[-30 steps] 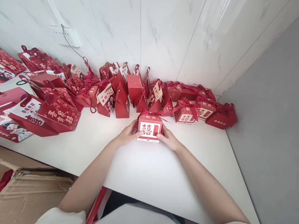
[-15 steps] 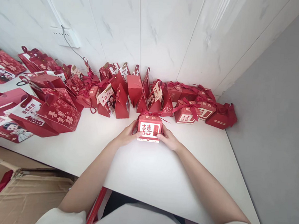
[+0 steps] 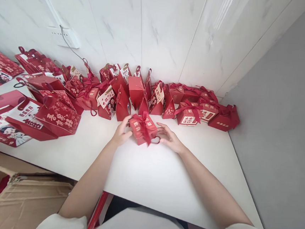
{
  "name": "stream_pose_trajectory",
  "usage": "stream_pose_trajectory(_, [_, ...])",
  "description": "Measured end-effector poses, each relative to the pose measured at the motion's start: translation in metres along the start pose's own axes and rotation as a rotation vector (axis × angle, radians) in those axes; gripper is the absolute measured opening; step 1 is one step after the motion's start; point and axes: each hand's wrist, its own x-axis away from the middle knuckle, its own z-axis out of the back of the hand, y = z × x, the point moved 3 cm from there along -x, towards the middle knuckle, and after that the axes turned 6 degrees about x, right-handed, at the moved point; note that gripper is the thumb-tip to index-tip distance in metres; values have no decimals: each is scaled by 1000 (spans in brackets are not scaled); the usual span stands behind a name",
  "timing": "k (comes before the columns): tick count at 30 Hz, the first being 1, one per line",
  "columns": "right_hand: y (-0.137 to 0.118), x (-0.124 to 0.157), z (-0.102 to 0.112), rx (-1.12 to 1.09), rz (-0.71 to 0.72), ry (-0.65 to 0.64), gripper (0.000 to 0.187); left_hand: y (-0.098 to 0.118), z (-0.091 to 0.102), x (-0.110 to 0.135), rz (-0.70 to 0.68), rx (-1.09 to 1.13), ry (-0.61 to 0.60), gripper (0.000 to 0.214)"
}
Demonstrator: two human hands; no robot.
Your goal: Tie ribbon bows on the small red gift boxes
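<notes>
A small red gift box (image 3: 137,136) with a dark red ribbon bow on its lid stands between my two hands, turned at an angle with one corner toward me. My left hand (image 3: 121,132) holds its left side, the fingers at the back corner and the thumb near the front left face. My right hand (image 3: 172,138) is at the box's right side, fingers stretched and apart, near a dark cord loop hanging from the box. Whether its fingertips touch the box I cannot tell.
Behind my hands, several red gift boxes (image 3: 190,115) line the wall. Larger red boxes (image 3: 58,115) crowd the left of the white table (image 3: 147,178). A cardboard box (image 3: 31,203) sits at lower left; a grey panel (image 3: 280,122) bounds the right side.
The gift box has turned, so its white front label no longer faces me and its lid and bow show instead. My right hand has loosened its grip, and its fingers have spread.
</notes>
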Motion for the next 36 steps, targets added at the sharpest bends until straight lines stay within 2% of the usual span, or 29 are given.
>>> stream_pose_trajectory(4, [5, 1, 4, -54, -30, 31, 57, 7, 14, -2, -41, -30, 191, 50])
stream_pose_trajectory(6, [7, 1, 4, -75, -46, 51, 52, 21, 17, -2, -65, -66, 214, 45])
stream_pose_trajectory(8, [9, 1, 3, -82, -66, 58, 50, 43, 15, -3, -98, -143, 137, 45])
stream_pose_trajectory(10, [10, 0, 2, -75, -90, 66, 50, 68, 6, -5, -120, -273, -24, 48])
stream_pose_trajectory(12, [10, 0, 2, -63, -113, 82, 49, 88, -5, -8, -98, -430, -204, 60])
stream_pose_trajectory(14, [10, 0, 1, -54, -127, 89, 48, 99, -15, -13, -34, -605, -331, 78])
stream_pose_trajectory(16, [9, 0, 1, -39, -134, 87, 46, 102, -22, -18, 26, -771, -391, 90])
stream_pose_trajectory(20, [11, 3, 0, 9, -161, 103, 45, 100, -26, -29, 177, -992, -438, 106])
stream_pose_trajectory(23, [15, 4, -1, 26, -176, 93, 45, 100, -25, -35, 338, -1009, -488, 123])
stream_pose_trajectory(26, [17, 6, -1, 44, -182, 87, 44, 107, -17, -45, 400, -939, -571, 129])
stream_pose_trajectory(28, [18, 7, -1, 57, -183, 84, 44, 118, 1, -57, 351, -787, -529, 122])
stream_pose_trajectory(29, [19, 8, -2, 60, -186, 82, 44, 126, 16, -64, 309, -676, -456, 114])
stream_pose_trajectory(32, [18, 9, -2, 58, -198, 76, 45, 160, 81, -73, 124, -332, -175, 74])
stream_pose_trajectory(33, [17, 9, -2, 58, -203, 76, 45, 170, 105, -68, 114, -300, -106, 65])
stream_pose_trajectory(34, [17, 10, -2, 61, -208, 74, 44, 179, 127, -58, 147, -311, -86, 61])
stream_pose_trajectory(35, [17, 10, -3, 66, -214, 72, 44, 184, 145, -43, 202, -343, -98, 63])
stream_pose_trajectory(36, [16, 10, -3, 75, -220, 70, 43, 189, 162, -25, 187, -375, -16, 64])
